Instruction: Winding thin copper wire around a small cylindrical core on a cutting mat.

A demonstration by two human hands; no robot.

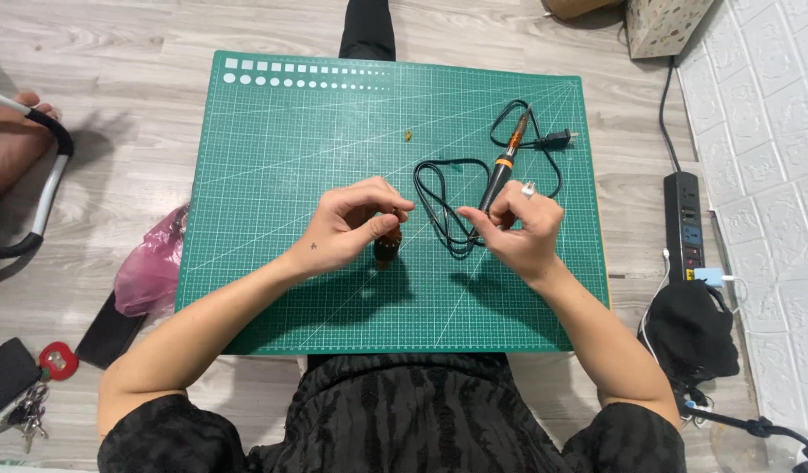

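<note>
The person's black textured garment [395, 412] is filling the near edge of the view, both forearms reaching out over the green gridded cutting mat [272, 175] covering the table. The left hand [347, 229] is pinching a small dark cylindrical part [386, 250], its grip pressed together around the top. The right hand [519, 229] is closing its grip on the black and orange soldering iron [502, 166], whose black cord [439, 206] is looping between the hands.
</note>
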